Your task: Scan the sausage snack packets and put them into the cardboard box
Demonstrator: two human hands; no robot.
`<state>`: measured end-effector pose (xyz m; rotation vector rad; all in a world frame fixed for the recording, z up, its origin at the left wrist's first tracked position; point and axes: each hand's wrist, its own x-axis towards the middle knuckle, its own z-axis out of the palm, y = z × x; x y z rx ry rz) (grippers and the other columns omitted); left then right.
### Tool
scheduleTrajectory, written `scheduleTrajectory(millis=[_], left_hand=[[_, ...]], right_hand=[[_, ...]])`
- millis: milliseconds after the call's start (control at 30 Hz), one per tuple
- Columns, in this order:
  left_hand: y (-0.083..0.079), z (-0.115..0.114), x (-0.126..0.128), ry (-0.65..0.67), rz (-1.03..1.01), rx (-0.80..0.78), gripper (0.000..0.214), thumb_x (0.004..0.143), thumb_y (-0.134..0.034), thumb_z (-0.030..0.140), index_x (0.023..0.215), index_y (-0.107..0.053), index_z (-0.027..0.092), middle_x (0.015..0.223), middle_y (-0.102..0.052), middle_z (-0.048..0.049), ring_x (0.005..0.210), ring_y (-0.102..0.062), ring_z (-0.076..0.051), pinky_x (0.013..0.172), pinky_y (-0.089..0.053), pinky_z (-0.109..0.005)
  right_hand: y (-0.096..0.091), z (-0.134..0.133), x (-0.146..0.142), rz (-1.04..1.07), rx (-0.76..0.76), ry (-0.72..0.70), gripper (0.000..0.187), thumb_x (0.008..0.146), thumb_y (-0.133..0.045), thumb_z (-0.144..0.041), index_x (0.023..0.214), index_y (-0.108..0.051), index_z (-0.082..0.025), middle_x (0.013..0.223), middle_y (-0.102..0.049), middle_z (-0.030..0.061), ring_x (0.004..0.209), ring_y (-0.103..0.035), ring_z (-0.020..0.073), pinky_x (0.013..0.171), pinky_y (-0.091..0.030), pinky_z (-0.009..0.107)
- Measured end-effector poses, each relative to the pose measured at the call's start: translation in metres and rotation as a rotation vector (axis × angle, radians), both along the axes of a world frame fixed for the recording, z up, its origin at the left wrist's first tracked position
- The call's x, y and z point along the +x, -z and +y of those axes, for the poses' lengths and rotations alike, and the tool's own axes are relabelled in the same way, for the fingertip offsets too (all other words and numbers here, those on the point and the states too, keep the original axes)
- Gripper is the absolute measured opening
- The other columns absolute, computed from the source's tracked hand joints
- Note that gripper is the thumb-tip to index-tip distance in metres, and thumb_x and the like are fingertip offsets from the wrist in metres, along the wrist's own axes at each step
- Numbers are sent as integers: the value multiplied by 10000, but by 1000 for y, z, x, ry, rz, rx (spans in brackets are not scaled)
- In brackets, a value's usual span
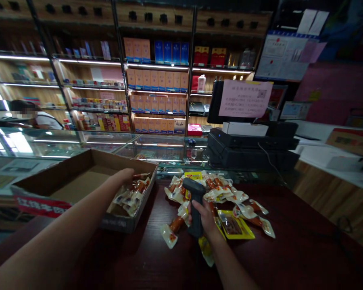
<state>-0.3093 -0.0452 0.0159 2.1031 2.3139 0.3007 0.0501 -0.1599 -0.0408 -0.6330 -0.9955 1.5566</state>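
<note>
My right hand [201, 215] is wrapped round the handle of a dark barcode scanner [194, 187], held upright over the counter. Behind and around it lies a pile of vacuum-packed meat snacks [177, 223], reddish brown in white-ended wrappers. A flat yellow-edged packet [231, 224] lies just right of the hand. My left hand [127, 175] reaches over the right end of an open cardboard box [87, 193]. Its fingers are mostly hidden, and a thin packet end [142, 176] sticks out from it. Below that hand, several meat packets [131, 199] lie inside the box.
A glass display counter [169, 150] runs behind the dark red tabletop [157, 262]. A monitor with a pink notice [245, 98] stands at the back right, on black equipment [230, 151]. Shelves of boxed goods [157, 80] line the wall. Another person [45, 119] is at far left.
</note>
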Motion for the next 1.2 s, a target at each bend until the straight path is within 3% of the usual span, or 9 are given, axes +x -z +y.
scheduleTrajectory(millis=[200, 400, 533, 633, 700, 867, 1000, 1100, 1200], left_hand=[[-25, -17, 5, -140, 92, -4, 220, 462, -743, 255, 604, -606, 157, 776, -670, -140, 866, -634, -307, 713, -485, -318], [-55, -48, 8, -218, -368, -73, 223, 420, -745, 247, 543, -586, 151, 527, -600, -44, 553, -598, -208, 488, -439, -258], [-63, -70, 16, -179, -628, 183, 267, 424, -742, 308, 536, -551, 156, 467, -549, 1, 485, -529, -149, 450, -390, -227], [-61, -86, 37, -144, -792, 360, 319, 476, -719, 373, 544, -480, 174, 468, -508, 30, 464, -485, -121, 442, -369, -216], [-58, -98, 57, -54, -786, 470, 284, 552, -680, 380, 588, -483, 179, 522, -520, 29, 511, -501, -124, 489, -400, -226], [-35, -127, 111, 308, -450, 762, 98, 724, -545, 209, 649, -486, 189, 871, -606, -39, 827, -570, -152, 738, -457, -264], [11, -142, 145, 384, -303, 844, 111, 743, -490, 90, 710, -513, 194, 1016, -594, -64, 956, -544, -177, 832, -441, -304], [47, -146, 163, 383, -240, 761, 179, 721, -473, 36, 758, -544, 195, 997, -597, -73, 994, -520, -197, 880, -419, -331], [67, -148, 170, 320, -156, 501, 206, 724, -449, 29, 753, -564, 199, 964, -601, -84, 954, -528, -210, 856, -416, -337]], right_hand=[[-1, -2, 0, 6, -10, -4, 298, 690, -707, -384, 806, -558, -154, 521, -590, -30, 342, -512, 95, 309, -452, 200], [-3, -2, -1, 21, -2, -7, 307, 684, -709, -382, 828, -553, -160, 516, -585, -42, 334, -510, 97, 308, -457, 209], [-3, -2, 0, 7, -16, -13, 301, 679, -709, -387, 771, -531, -163, 504, -584, -38, 330, -512, 101, 304, -456, 211], [-3, -2, 0, 4, -15, -16, 299, 678, -710, -388, 728, -519, -164, 509, -589, -32, 327, -514, 100, 304, -456, 211], [-3, -3, 0, 17, -6, -14, 295, 679, -709, -388, 717, -523, -163, 512, -591, -30, 332, -517, 101, 306, -458, 211], [-6, -5, 2, 74, -23, -18, 289, 670, -715, -383, 734, -542, -161, 512, -595, -30, 334, -514, 98, 314, -458, 211], [-7, -6, 4, 111, -25, -19, 290, 671, -715, -387, 722, -554, -151, 523, -601, -20, 347, -519, 100, 331, -473, 222], [-7, -6, 5, 134, -14, -21, 287, 675, -714, -386, 737, -557, -154, 536, -604, -20, 358, -522, 101, 344, -482, 230], [-8, -7, 6, 132, -9, -31, 291, 680, -710, -392, 758, -559, -157, 533, -599, -23, 359, -522, 103, 344, -473, 226]])
